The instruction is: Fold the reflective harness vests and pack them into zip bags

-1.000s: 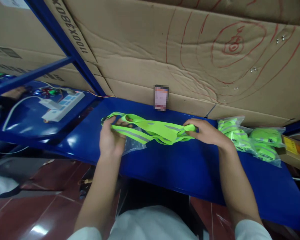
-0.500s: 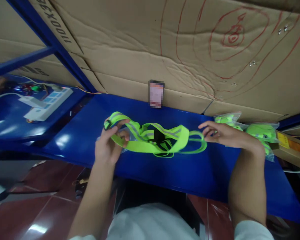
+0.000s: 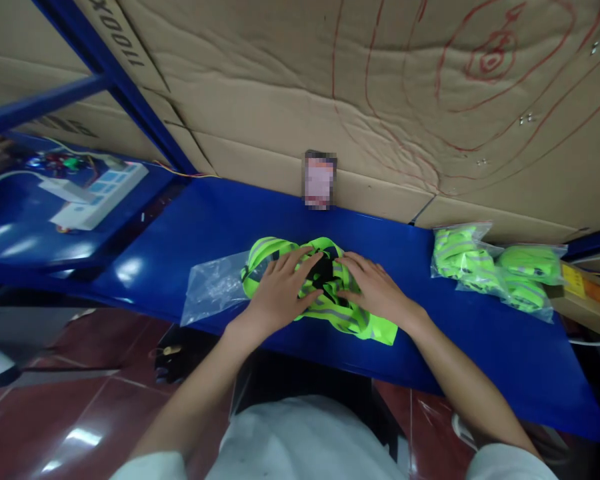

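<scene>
A neon yellow-green reflective strap vest (image 3: 345,315), with grey stripes and dark parts, lies bunched on the blue table (image 3: 220,213). My left hand (image 3: 277,293) rests over its left and middle part, fingers spread and thumb apart. From the other side, my right hand (image 3: 377,290) touches its right part with fingers stretched out and thumb apart. Neither hand shows a closed grip. Left of the vest lies a clear plastic bag (image 3: 210,287), its right end meeting the vest.
Bagged neon vests (image 3: 465,260) lie at the right, beside a cardboard box (image 3: 585,303). A phone-like pixelated object (image 3: 320,181) leans on the cardboard wall (image 3: 260,113). A white power strip (image 3: 100,200) with cables is at the left. A blurred hand shows at the far left edge.
The vest, held up and stretched between my hands before, now lies bunched on the table. My right hand moved left and my left hand moved right, onto it. The clear bag now shows more fully.
</scene>
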### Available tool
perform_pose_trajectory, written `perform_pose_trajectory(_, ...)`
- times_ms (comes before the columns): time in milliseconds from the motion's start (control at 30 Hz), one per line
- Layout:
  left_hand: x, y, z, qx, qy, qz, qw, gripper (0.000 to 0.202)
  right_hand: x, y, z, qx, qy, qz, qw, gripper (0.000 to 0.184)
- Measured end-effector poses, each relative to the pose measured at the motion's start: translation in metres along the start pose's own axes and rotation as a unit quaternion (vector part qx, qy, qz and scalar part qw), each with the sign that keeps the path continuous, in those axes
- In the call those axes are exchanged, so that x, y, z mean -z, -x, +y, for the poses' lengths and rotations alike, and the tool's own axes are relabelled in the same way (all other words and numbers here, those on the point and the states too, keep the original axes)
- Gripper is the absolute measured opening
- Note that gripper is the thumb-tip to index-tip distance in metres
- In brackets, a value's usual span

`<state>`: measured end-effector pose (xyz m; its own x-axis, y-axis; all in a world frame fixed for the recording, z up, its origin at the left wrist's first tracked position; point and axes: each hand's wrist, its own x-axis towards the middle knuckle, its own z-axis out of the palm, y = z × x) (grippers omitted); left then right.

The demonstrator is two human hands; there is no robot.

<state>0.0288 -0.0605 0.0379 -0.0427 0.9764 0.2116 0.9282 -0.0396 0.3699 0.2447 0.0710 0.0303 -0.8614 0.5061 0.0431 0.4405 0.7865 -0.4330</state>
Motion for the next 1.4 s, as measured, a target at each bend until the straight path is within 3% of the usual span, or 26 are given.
perform_pose_trajectory(67,-0.006,-0.011,-0.004,0.016,-0.043,-0.063,0.997,0.063,-0.003,0.004,0.011,-0.025,-0.04,0.048,0.998,0.04)
perform_pose_trajectory(133,-0.008,-0.019,-0.008,0.012,-0.063,-0.08,0.995,0.058,0.002,0.011,0.024,-0.062,-0.049,0.111,0.991,0.033)
perform_pose_trajectory(267,-0.005,-0.024,-0.006,-0.011,-0.089,-0.046,0.995,0.051,0.017,0.027,0.04,-0.148,-0.003,0.199,0.969,0.029)
perform_pose_trajectory(367,-0.004,-0.024,0.004,-0.03,-0.081,-0.01,0.996,0.047,0.02,0.031,0.028,-0.139,0.058,0.23,0.961,0.033)
perform_pose_trajectory(500,-0.004,-0.026,0.013,-0.06,-0.034,0.049,0.996,0.042,0.018,0.025,-0.003,0.004,0.119,0.154,0.981,0.062)
perform_pose_trajectory(567,-0.004,-0.026,0.017,-0.077,0.002,0.063,0.995,0.042,0.017,0.02,-0.012,0.038,0.11,0.105,0.988,0.073)
perform_pose_trajectory(700,-0.001,-0.025,0.022,-0.114,0.044,0.05,0.991,0.039,0.017,0.016,-0.011,0.049,0.098,0.079,0.991,0.065)
perform_pose_trajectory(967,0.024,-0.037,0.025,-0.179,-0.042,0.031,0.982,0.027,0.035,0.028,-0.016,0.096,0.161,0.106,0.977,0.067)
perform_pose_trajectory(1200,0.025,-0.044,0.03,-0.26,-0.192,0.038,0.945,0.023,0.039,0.031,-0.02,0.091,0.176,0.106,0.974,0.063)
perform_pose_trajectory(1400,0.029,-0.047,0.029,-0.294,-0.207,0.026,0.933,0.022,0.039,0.034,-0.019,0.083,0.192,0.097,0.973,0.059)
